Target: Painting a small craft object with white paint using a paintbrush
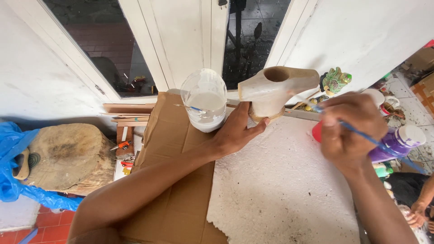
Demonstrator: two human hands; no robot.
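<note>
My left hand (pixel 238 129) grips a wooden carved piece (pixel 275 88) from below, holding it up over a white foam sheet (pixel 280 185). The piece is partly coated in white paint and has a round hole on top. My right hand (pixel 350 131) holds a thin blue paintbrush (pixel 361 134), its tip pointing toward the right side of the wooden piece. A clear plastic container (pixel 204 101) with white paint in its lower part stands just left of my left hand, with another small brush (pixel 192 108) resting across it.
Brown cardboard (pixel 174 180) covers the work surface on the left. A purple bottle (pixel 398 142) and a green painted figurine (pixel 335 81) sit at the right. A tree-stump block (pixel 70 156) and blue plastic (pixel 11 162) lie at the left. Another person's hand (pixel 418 212) shows at the lower right.
</note>
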